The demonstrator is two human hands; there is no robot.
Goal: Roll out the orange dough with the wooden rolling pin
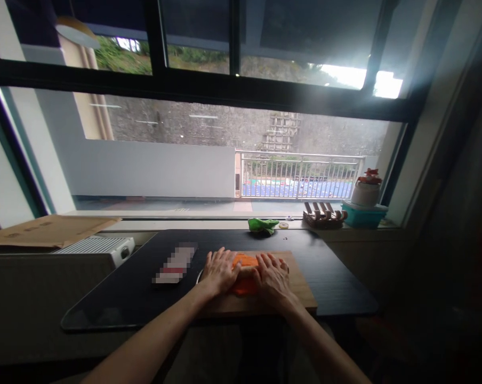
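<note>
On the wooden board (302,285), orange sheet (246,287) lies under pale roller (247,272), left hand (220,270) and right hand (274,277) atop, fingers loosely spread; flattening judged under way, remainder indeterminable.

Looks like some indoor room, can't tell what kind; got a big framed window (265,94) beyond the right hand (274,277).

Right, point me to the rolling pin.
Head view, lower middle: the pin lies across the orange sheet, between the left hand and right hand.
</note>
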